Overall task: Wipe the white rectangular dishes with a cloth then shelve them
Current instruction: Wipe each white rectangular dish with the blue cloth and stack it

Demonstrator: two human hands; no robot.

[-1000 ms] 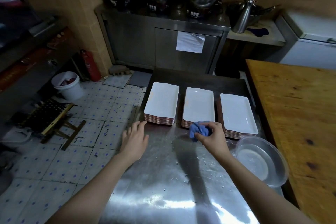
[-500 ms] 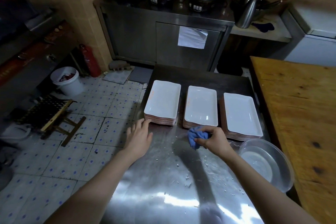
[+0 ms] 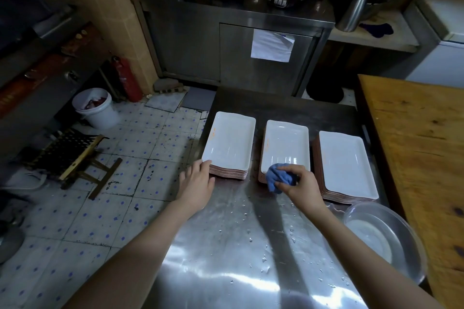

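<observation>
White rectangular dishes (image 3: 346, 165) sat in three stacks on a steel table (image 3: 238, 246): the left hand (image 3: 197, 184), fingers straight, touched the left stack (image 3: 229, 143), seemingly to steady it; the right hand (image 3: 300, 184) clutched a blue cloth (image 3: 275, 178) at the middle stack (image 3: 285, 145), ready to wipe.

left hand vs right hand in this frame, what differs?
The left hand holds nothing, fingers fairly straight; the right hand is curled round a blue cloth. The left hand touches the near left corner of the left dish stack; the right hand holds the cloth at the near edge of the middle dish stack. Shared: both bare, both reaching out over the steel table.
</observation>
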